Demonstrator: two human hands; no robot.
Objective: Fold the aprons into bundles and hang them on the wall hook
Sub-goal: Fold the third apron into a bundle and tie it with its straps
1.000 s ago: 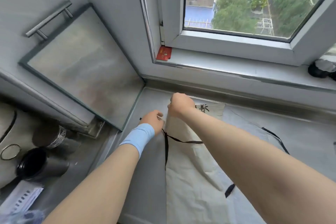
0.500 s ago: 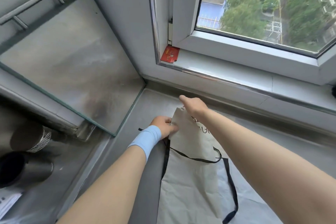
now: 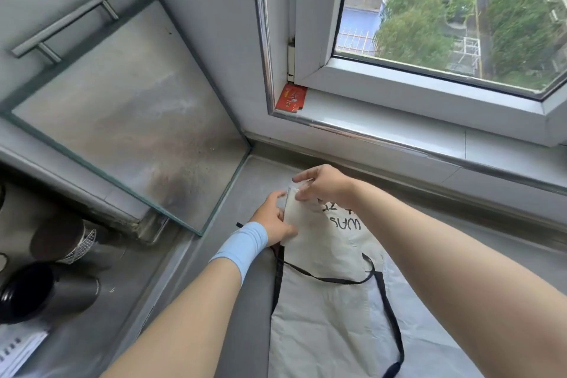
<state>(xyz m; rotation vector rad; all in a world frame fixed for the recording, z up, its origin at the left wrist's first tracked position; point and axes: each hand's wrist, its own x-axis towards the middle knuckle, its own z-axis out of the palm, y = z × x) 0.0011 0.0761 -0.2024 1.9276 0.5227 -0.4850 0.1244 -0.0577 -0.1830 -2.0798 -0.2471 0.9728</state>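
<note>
Closest to the camera, two bare forearms reach in from the bottom edge, and between them the cream apron [image 3: 325,316] lies spread flat on the grey countertop [image 3: 245,331], its lower part running out of the frame. A thin black strap [image 3: 328,278] loops across the cloth and trails down the right side toward the bottom edge. Over on the left, near the corner, a dark cylindrical cup [image 3: 40,294] lies on its side, with a second dark container [image 3: 61,242] just beyond it.

Moving up the apron — there's upside-down black lettering printed near its top, partly hidden by the right wrist. The left hand [image 3: 274,218], with a pale blue band [image 3: 241,247] around the wrist, has its fingers closed on the apron's left edge, pinching the cloth at the top corner. The right hand [image 3: 325,186] sits just above it, fingertips clamped on that same top corner, lifting it slightly off the counter. The two hands are nearly touching.

Beyond the hands — a glass panel [image 3: 122,120] leans against the left wall, with a metal bar handle [image 3: 66,21] above it. On the window sill [image 3: 399,132] a small red card [image 3: 291,98] is tucked in the corner of the frame. Through the window [image 3: 445,15], trees and rooftops far below.
</note>
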